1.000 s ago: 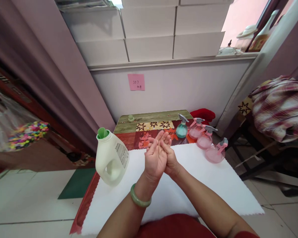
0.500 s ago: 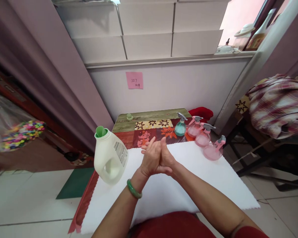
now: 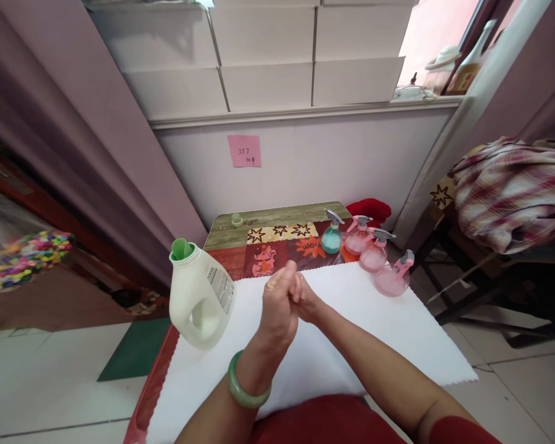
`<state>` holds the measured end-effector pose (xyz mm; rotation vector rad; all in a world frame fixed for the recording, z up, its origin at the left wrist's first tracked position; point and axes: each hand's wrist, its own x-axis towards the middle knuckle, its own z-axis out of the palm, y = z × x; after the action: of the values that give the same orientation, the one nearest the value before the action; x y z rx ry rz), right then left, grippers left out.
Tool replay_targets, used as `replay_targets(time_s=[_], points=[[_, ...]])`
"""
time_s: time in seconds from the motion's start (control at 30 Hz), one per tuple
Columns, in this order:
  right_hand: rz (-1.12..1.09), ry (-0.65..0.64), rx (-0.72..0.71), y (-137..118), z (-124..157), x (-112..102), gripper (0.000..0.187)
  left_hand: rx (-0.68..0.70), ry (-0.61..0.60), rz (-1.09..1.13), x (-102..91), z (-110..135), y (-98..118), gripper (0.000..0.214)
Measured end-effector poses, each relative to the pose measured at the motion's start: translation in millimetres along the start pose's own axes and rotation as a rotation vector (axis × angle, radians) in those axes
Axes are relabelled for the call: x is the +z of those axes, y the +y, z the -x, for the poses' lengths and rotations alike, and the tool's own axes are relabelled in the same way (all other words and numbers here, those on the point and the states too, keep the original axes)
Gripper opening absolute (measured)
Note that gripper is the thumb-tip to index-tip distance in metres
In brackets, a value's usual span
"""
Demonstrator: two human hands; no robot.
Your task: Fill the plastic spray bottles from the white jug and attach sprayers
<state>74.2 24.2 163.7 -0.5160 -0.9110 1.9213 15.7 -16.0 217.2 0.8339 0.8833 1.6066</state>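
My left hand (image 3: 280,308) is closed around my right hand (image 3: 308,299) above a white cloth (image 3: 333,364). The fingers of both hands are wrapped into each other, and much of the right hand is hidden behind the left. No object shows between the palms. A green bangle (image 3: 240,383) circles my left wrist. To the left of the hands stands a cream jug with a handle (image 3: 187,296), its mouth uncapped and showing a green spout (image 3: 181,248). Beyond my right hand are a teal spray bottle (image 3: 332,240) and several pink spray bottles (image 3: 391,280).
A small green cap (image 3: 237,219) lies at the back of the patterned table (image 3: 213,250). A pink note (image 3: 245,151) is stuck on the wall behind. Plaid cloth (image 3: 513,191) lies heaped at the right. Colourful small pieces (image 3: 28,259) sit in a clear bag at the left.
My fingers have gone from stretched out, palms pressed together, to curled around each other. My left wrist has turned. The whole view has shifted slightly.
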Motion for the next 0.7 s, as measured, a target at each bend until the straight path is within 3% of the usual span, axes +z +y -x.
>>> replay_targets(time_s=[0.07,0.13,0.23,0.37,0.5,0.6,0.7], points=[[-0.095,-0.089,-0.003,-10,-3,2,0.039,-0.132,-0.005,0.275,-0.7,-8,1,0.040],[-0.222,-0.071,0.003,-16,-7,5,0.037,-0.168,0.021,0.333,-1.6,-14,-7,0.024],[-0.324,0.169,0.100,-13,-13,6,0.029,-0.059,-0.012,0.050,-6.0,-13,-33,0.045],[-0.258,0.403,0.230,4,-14,-1,0.034,0.096,-0.109,-0.311,-23.9,-3,-68,0.077],[-0.167,0.502,0.271,9,-14,-9,0.048,0.424,-0.387,-0.825,-54.7,-9,-82,0.084],[-0.175,0.447,0.289,1,-13,-11,0.069,0.516,-0.579,-1.003,-73.9,-26,-77,0.107],[-0.117,0.272,0.328,-6,-7,-6,0.078,0.485,-0.548,-1.006,-76.6,-38,-65,0.110]])
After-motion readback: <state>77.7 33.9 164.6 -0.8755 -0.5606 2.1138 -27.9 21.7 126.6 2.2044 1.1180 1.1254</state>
